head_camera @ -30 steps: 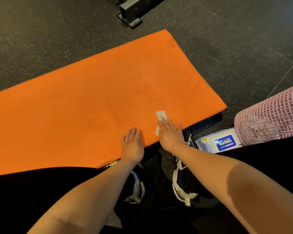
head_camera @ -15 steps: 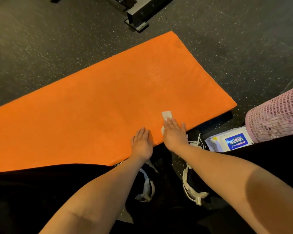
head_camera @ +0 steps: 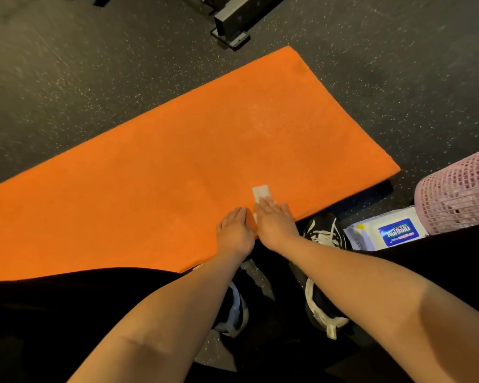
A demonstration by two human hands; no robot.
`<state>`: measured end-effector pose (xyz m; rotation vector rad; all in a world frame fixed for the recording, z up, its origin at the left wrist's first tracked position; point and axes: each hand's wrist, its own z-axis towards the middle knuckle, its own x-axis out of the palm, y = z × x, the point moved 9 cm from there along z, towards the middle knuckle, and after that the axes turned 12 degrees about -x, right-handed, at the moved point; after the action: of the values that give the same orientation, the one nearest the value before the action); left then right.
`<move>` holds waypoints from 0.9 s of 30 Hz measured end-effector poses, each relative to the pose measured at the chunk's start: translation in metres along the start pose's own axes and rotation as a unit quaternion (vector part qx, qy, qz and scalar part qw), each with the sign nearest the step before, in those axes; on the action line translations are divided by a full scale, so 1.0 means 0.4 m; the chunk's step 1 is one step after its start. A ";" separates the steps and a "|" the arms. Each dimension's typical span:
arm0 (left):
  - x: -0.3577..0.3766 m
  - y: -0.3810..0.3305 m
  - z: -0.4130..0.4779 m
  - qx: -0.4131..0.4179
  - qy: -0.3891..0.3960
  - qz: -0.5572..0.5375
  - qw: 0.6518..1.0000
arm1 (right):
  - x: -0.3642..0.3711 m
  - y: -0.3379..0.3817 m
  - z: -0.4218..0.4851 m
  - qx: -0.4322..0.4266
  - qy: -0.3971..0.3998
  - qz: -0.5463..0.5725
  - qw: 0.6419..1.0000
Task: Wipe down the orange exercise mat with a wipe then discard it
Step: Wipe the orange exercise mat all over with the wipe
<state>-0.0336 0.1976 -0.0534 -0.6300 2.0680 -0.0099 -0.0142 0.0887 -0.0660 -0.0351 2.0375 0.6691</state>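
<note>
While your flat left hand (head_camera: 235,232) rests on the orange mat (head_camera: 155,178), your flat right hand (head_camera: 274,221) presses the wipe (head_camera: 261,192).

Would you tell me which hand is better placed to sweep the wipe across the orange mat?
Probably right: the right hand presses flat on the wipe, while the left hand rests on bare orange mat beside it.

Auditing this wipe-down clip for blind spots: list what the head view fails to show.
Wipe: mostly under the right hand, head view; extent hidden.
Orange mat: left end cut off by the frame edge, near edge behind a dark-clad leg.
Wipes pack: small print too small to read.
Pink mesh object: cut off by the right edge.
</note>
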 end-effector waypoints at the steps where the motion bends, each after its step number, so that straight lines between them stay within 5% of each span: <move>1: -0.003 -0.001 0.004 -0.007 -0.005 -0.004 1.000 | 0.015 0.029 0.003 -0.039 0.006 0.009 0.999; 4: -0.001 -0.012 0.006 -0.011 0.020 0.014 1.000 | 0.014 0.020 0.023 -0.080 0.026 -0.009 0.996; 10: -0.002 -0.019 0.027 -0.023 0.064 0.056 0.996 | -0.035 -0.106 0.047 0.087 0.001 -0.003 0.996; 16: 0.000 -0.010 0.031 -0.038 0.061 0.017 0.997 | 0.013 0.014 0.036 -0.085 0.012 -0.004 0.996; 22: 0.001 -0.010 0.024 -0.029 0.058 0.038 0.997 | -0.058 -0.125 0.034 0.091 -0.011 -0.023 0.996; 27: -0.005 -0.010 0.028 -0.036 0.048 0.010 0.998 | 0.012 0.023 0.040 -0.086 0.025 -0.001 0.996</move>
<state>-0.0220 0.1975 -0.0569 -0.6641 2.1754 0.0471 -0.0070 0.1054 -0.0721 -0.1552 2.0220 0.8494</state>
